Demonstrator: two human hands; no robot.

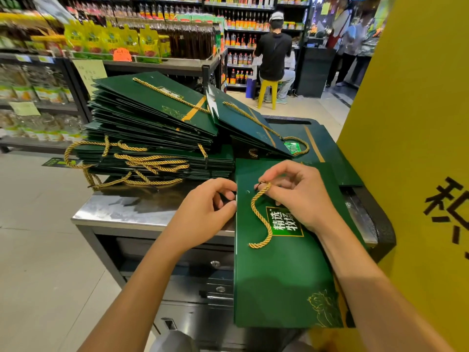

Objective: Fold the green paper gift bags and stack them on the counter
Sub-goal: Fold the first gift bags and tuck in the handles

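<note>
Fig. Flattened green paper gift bag (284, 270), printed face up, on R part of steel counter (114, 209), near end overhanging counter edge toward wearer. Grip, left hand (205, 212): thumb & fingers curled, pinching bag's L edge near top corner. Grip, right hand (302, 196): fingertips pinching upper end of gold rope handle (261, 219) beside punched holes; rest of rope loose, curved down across label. Threading in or tucking away: cannot tell.

Behind, L: tall stack of folded bags (152, 138), handles spilling out at front, upper bags tilted. Centre, just beside it: smaller leaning pile (243, 123). R: yellow panel (406, 148), close to bag.

Handling (judged, not seen): prob. light coated card, stiff across panels, bending readily only along pre-made creases. Glossy, so likely slippery bag-on-bag, esp. on a tilted stack. Corners & creases prone to denting if squeezed mid-panel. Rope soft, limp, apt to snag on other handles.

Best hold: edges or top hem near holes, thumb-over pinch, both hands, kept flat. Not by rope alone; risk of swinging & reopening. For stacking: handle tucked first, then laid flat & squared w/ bags below.
</note>
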